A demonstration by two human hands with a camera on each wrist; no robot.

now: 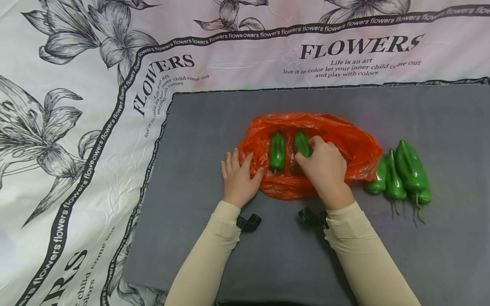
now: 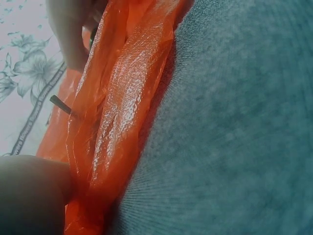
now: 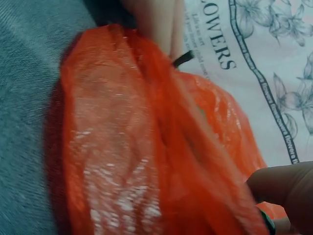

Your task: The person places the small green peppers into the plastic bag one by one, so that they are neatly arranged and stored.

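A red plastic bag (image 1: 264,187) lies spread on the grey mat, its mouth facing up. Inside it at the left is one green pepper (image 1: 277,152), stem toward the person. My right hand (image 1: 325,168) reaches into the bag and pinches a second green pepper (image 1: 302,143) between thumb and fingers; its lower end is hidden by the hand. My left hand (image 1: 241,179) rests at the bag's left edge, fingers straight and pointing away, thumb over the red plastic. In the left wrist view a stem (image 2: 60,105) pokes out past the bag's edge.
Several more green peppers (image 1: 411,165) lie in a cluster just right of the bag, one partly behind its edge. Under everything is a grey mat (image 1: 199,140), bordered at the back and left by a white flower-print cloth (image 1: 245,63).
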